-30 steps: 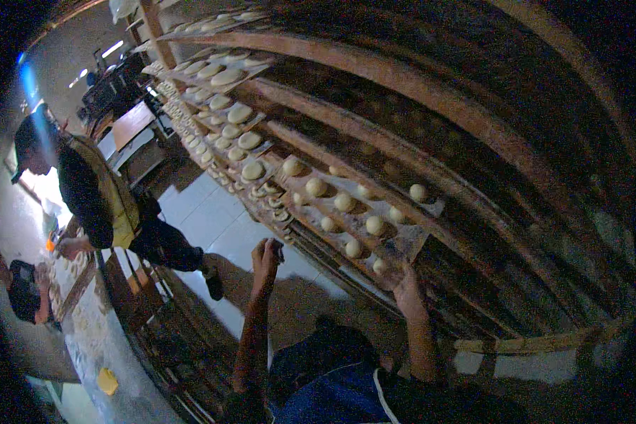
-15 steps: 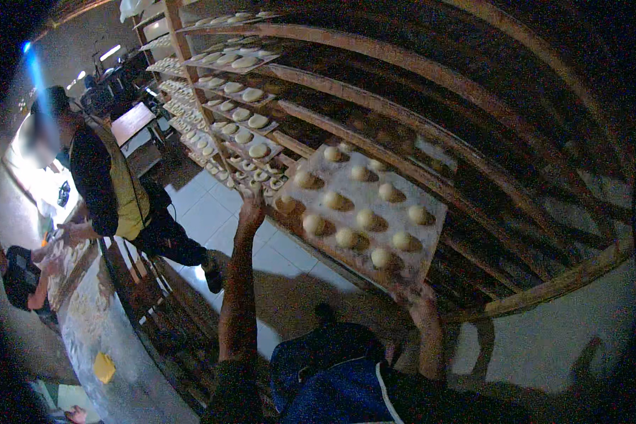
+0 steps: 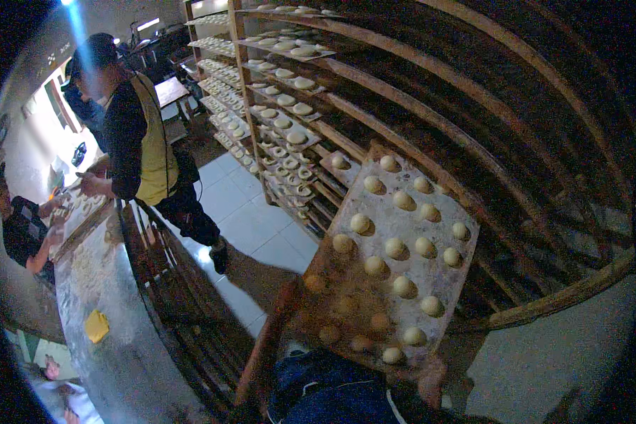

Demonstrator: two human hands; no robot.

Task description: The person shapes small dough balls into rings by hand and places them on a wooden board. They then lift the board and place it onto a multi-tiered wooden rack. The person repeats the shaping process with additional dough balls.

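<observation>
A floured board bearing rows of round dough balls lies slanted in front of me, its far end by the rack. My left hand grips the board's left edge, in shadow, with its fingers partly hidden. Near the board's close right corner, my right hand holds the edge; the fingers under it do not show. The board's close left part is dark, and the dough balls there are dim. Its near edge reaches close to my blue clothing.
A wooden rack with long rails spans the far right; its left section holds several boards of flattened dough. Left stands a floured worktable with a yellow piece. People work there, one in a yellow-and-black top.
The board has come nearer to me, away from the rack, and more of its dough balls show. My left hand has moved closer with it. My view has shifted too.
</observation>
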